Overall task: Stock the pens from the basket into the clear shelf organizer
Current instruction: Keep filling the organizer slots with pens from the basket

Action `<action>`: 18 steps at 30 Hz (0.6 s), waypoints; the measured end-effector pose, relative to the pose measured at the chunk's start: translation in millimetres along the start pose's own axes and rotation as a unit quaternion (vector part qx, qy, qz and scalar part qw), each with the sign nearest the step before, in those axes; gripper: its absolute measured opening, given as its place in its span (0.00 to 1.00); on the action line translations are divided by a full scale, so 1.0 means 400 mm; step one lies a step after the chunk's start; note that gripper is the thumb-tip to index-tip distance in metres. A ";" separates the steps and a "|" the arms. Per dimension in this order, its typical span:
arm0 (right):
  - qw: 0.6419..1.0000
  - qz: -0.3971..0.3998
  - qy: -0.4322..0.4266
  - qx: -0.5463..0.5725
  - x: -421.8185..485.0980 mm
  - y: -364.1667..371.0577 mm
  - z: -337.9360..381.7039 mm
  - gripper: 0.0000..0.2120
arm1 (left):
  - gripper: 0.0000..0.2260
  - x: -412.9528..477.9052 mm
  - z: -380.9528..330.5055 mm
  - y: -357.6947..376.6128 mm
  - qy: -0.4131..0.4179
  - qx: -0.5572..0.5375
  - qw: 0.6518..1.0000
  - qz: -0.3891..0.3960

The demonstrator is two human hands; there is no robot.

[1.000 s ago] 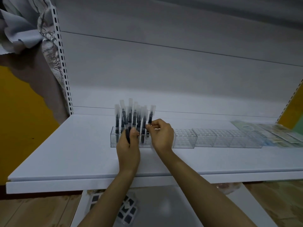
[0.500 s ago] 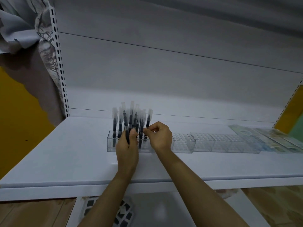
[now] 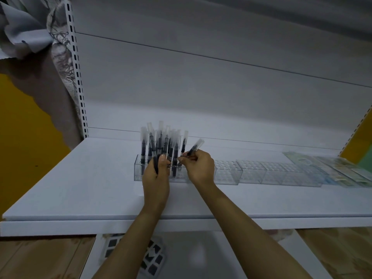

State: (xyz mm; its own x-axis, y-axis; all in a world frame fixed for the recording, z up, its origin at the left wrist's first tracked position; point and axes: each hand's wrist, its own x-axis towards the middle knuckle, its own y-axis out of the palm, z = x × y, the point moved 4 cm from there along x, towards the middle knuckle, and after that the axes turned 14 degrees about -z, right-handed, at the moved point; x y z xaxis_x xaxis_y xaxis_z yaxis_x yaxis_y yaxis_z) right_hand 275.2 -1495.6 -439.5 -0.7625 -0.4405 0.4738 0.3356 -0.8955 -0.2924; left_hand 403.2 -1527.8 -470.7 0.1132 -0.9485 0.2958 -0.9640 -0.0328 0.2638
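– Many pens (image 3: 161,144) stand caps-up in the left end of the clear organizer (image 3: 227,174), just left of centre in the head view. Where are the hands?

– Both are at that same end. The left hand (image 3: 156,178) is curled round a dark pen or a few, the count unclear, held upright against the organizer's front wall. The right hand (image 3: 200,168) pinches a single pen (image 3: 194,148) between thumb and fingertips.

– How does that pen lie?

– It is tilted: clear cap toward the upper right, dark tip down-left toward the filled cells. The right hand is the nearer one to the free cells.

– So the next move?

– Probably to swing the long axis upright and lower the tip into a free cell just right of the standing cluster. The tip sits close above the grid; whether it touches cannot be told.

– Is there room?

– Plenty rightward. The organizer stretches toward the right of the frame with cells that look unfilled, ending near flat packets (image 3: 342,170). Leftward is tight: standing caps crowd that side, and a brush could tip them. The shelf (image 3: 80,188) lies open in front, its edge crossing the lower frame under both forearms.

– And the basket?

– It is not clearly seen. A patterned thing (image 3: 153,256) shows below the shelf, but what it is cannot be told.
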 end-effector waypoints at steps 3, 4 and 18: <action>0.999 0.010 -0.010 -0.045 0.009 -0.002 0.010 0.07 | 0.14 0.000 0.001 -0.001 0.000 0.001 1.000 -0.005; 0.997 0.023 -0.020 -0.070 0.013 -0.001 0.017 0.07 | 0.14 0.000 -0.001 0.000 0.001 0.003 1.000 -0.005; 0.944 0.140 -0.101 -0.280 0.056 0.027 0.079 0.07 | 0.13 -0.007 -0.014 -0.003 0.009 0.004 1.000 -0.010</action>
State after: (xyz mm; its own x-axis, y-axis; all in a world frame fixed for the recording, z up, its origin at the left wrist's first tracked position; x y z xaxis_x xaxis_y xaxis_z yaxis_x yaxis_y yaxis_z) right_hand 279.1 -1517.4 -405.7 -0.5475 -0.7092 0.4442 0.1212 -0.5925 -0.7964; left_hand 405.4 -1523.5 -466.5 0.1370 -0.9420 0.3063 -0.9634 -0.0548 0.2625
